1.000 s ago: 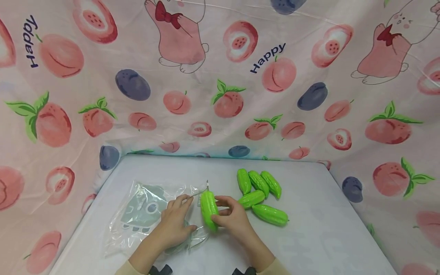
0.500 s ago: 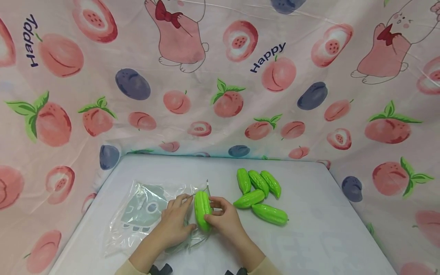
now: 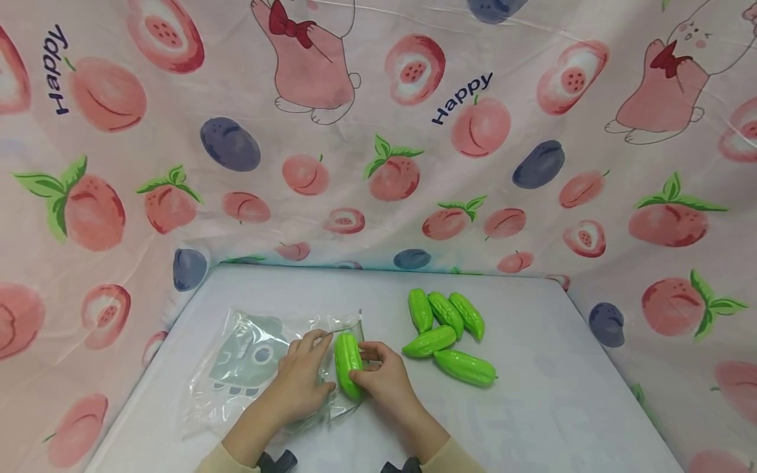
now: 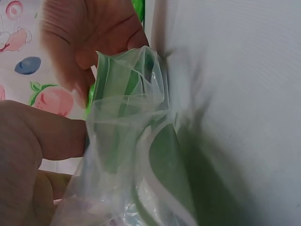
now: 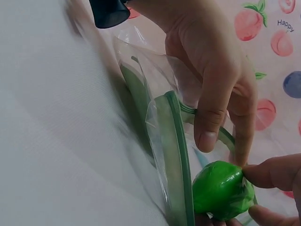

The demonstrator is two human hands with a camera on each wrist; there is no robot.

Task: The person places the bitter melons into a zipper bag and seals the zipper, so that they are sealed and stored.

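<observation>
My right hand pinches a bright green bitter melon between thumb and fingers. The melon stands lengthwise at the mouth of a clear zip bag, which carries a grey-green cartoon print. My left hand lies at that mouth, its thumb and fingers fairly straight and spread along the edges. In the right wrist view the bag's green zip strip runs beside the melon, below my left hand. The left wrist view shows the bag upright, hiding most of the melon.
Several more bitter melons lie in a loose group to the right of my right hand on the white table. A curtain printed with fruit and rabbits hangs around the table's back and sides.
My right hand has moved left with the bitter melon, bringing it to the bag's mouth; over the last half second it barely shifts. The left hand stays nearly still.
</observation>
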